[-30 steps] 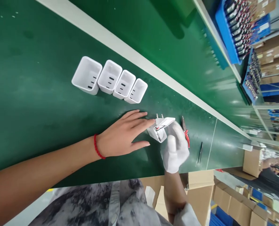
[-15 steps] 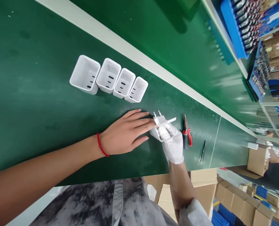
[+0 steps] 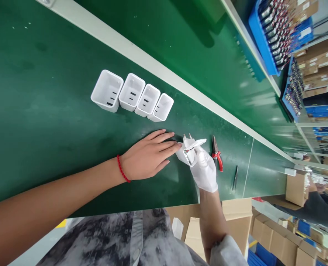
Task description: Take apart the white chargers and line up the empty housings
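Moved: gloved right hand (image 3: 204,171), drawn back from the mouth of the small white box (image 3: 182,155), which it covered a moment ago; mouth now bared. Clock positions read from that box. Item, 9 o'clock: bare left hand (image 3: 149,155), palm down on the green table (image 3: 55,140), fingers slightly apart, one fingertip touching the box's side, nothing grasped; so light a stay could let the box skid or turn if pushed. Item, centre: the box, lying on the table, mouth toward about 4 o'clock, thin wires (image 3: 190,149) showing beneath its tilted lid (image 3: 199,143); a tug on the lid could strain a wire, pressing it home could pinch one at the rim. Item, 4 o'clock: right hand, fingers curled beside the lid, whether clamped on it cannot be told; glove cloth might snag a wire. Containers: at 10 o'clock, four white cups (image 3: 141,96) side by side, mouths upward, dark slots in the walls; at centre, the box, a pale part within, unclear; between 1 and 2 o'clock, blue tray (image 3: 260,44), dark parts in rows with red leads; at 2 o'clock, second tray (image 3: 289,108), many pieces, too small to tell.
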Tool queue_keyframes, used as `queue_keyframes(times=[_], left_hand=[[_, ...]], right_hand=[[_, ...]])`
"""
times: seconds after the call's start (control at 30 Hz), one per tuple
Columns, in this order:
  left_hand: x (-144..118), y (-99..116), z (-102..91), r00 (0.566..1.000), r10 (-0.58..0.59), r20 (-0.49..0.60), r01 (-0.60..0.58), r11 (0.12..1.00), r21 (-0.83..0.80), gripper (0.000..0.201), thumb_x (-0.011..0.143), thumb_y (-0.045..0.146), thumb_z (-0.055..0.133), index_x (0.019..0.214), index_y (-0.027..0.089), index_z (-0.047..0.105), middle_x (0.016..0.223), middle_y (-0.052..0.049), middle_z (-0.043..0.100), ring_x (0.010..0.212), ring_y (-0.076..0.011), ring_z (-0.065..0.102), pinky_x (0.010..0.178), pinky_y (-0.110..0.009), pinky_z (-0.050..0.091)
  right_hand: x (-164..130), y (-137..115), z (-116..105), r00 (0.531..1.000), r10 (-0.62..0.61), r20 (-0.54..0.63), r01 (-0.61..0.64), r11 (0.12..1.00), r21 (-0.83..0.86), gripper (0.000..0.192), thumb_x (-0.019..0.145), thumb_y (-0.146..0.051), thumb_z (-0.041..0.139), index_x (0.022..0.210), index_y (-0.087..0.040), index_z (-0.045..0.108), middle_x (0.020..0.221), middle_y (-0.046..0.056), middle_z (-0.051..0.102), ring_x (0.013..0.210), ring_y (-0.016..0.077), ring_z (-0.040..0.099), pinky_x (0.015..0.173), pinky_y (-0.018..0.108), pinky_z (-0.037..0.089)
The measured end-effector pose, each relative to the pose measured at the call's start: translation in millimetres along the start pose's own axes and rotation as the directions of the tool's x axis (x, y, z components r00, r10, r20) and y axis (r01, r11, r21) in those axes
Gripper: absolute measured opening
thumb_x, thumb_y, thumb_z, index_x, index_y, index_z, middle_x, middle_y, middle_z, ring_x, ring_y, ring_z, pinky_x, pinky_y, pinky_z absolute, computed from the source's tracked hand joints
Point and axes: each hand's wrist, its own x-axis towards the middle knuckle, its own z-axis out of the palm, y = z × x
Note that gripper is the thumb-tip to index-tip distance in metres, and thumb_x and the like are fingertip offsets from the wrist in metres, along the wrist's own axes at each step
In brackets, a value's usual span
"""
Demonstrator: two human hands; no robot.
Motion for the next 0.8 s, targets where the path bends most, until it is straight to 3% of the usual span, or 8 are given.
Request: queue_keyframes(times=[0.1,0.3,0.47,0.53,0.6,0.7,0.73,0.8], left_hand=[[0.5,-0.1,0.1,1.000,0.003,-0.002,-0.003,1.000,-0.001,0.045,0.097,0.024,0.048,0.141,0.014,0.047,0.141,-0.008,0.056,0.139,-0.0269,0.042,0.120,-0.046,0.027],[2.3,1.2,-2.0,1.000,0.001,0.008,-0.001,1.000,0.015,0.043,0.098,0.023,0.045,0.141,0.014,0.047,0.141,-0.007,0.056,0.139,-0.0262,0.041,0.120,-0.045,0.028],[1.9,0.3,-1.8,1.000,0.005,0.008,-0.005,1.000,0.018,0.044,0.099,0.024,0.045,0.141,0.014,0.046,0.142,-0.008,0.055,0.139,-0.0262,0.041,0.120,-0.046,0.028],[1.3,-0.3,-0.9,1.000,0.002,0.009,-0.003,1.000,0.020,0.044,0.098,0.023,0.045,0.141,0.014,0.046,0.142,-0.007,0.055,0.139,-0.0263,0.041,0.121,-0.046,0.027],[0.6,-0.8,0.1,1.000,0.008,0.012,-0.008,1.000,0.013,0.044,0.098,0.023,0.045,0.142,0.014,0.045,0.142,-0.007,0.055,0.139,-0.0265,0.040,0.121,-0.046,0.027],[-0.3,-0.7,0.8,1.000,0.014,-0.002,-0.014,1.000,-0.014,0.046,0.097,0.024,0.047,0.142,0.014,0.045,0.141,-0.008,0.056,0.140,-0.0270,0.039,0.121,-0.048,0.027],[-0.7,-0.6,0.8,1.000,0.004,-0.023,-0.005,0.999,-0.033,0.046,0.097,0.026,0.048,0.142,0.013,0.045,0.141,-0.009,0.056,0.140,-0.0272,0.040,0.121,-0.048,0.027],[-1.5,-0.1,0.4,0.996,-0.040,-0.082,0.032,0.995,-0.098,0.049,0.097,0.034,0.050,0.141,0.013,0.044,0.140,-0.010,0.056,0.138,-0.0267,0.043,0.120,-0.047,0.031]], right_hand=[[-4.2,-8.4,1.8,0.999,-0.029,0.025,0.029,0.999,-0.019,0.055,0.085,-0.060,0.058,0.121,-0.019,0.068,0.121,0.013,0.070,0.112,0.0297,0.066,0.101,0.047,0.051],[-3.2,-6.5,12.2,0.999,-0.008,0.047,0.008,1.000,-0.015,0.035,0.083,-0.035,0.070,0.117,-0.026,0.070,0.123,0.004,0.070,0.116,0.0247,0.064,0.108,0.043,0.046],[-6.7,-0.1,15.4,1.000,-0.013,0.013,0.013,1.000,0.022,0.035,0.085,-0.035,0.068,0.118,-0.024,0.069,0.125,0.005,0.068,0.119,0.0252,0.062,0.108,0.045,0.046],[-12.8,5.3,13.7,0.997,-0.072,-0.035,0.071,0.997,-0.037,0.047,0.088,-0.037,0.064,0.132,-0.024,0.059,0.132,0.007,0.064,0.123,0.0257,0.059,0.110,0.047,0.043],[-17.9,11.3,10.8,0.979,-0.190,-0.076,0.169,0.961,-0.218,0.063,0.083,-0.041,0.068,0.141,-0.024,0.050,0.136,0.010,0.060,0.126,0.0284,0.057,0.109,0.050,0.043],[-19.3,13.8,7.6,0.931,-0.353,-0.095,0.254,0.812,-0.525,0.066,0.074,-0.044,0.076,0.134,-0.023,0.057,0.129,0.013,0.064,0.118,0.0308,0.061,0.104,0.051,0.046],[-18.3,11.3,7.4,0.927,-0.356,-0.118,0.238,0.802,-0.548,0.060,0.075,-0.044,0.075,0.130,-0.024,0.060,0.124,0.012,0.066,0.114,0.0300,0.063,0.102,0.050,0.048],[-15.6,1.7,7.9,0.939,-0.286,-0.193,0.188,0.894,-0.407,0.050,0.082,-0.046,0.067,0.126,-0.022,0.063,0.118,0.011,0.069,0.104,0.0272,0.066,0.095,0.047,0.053]])
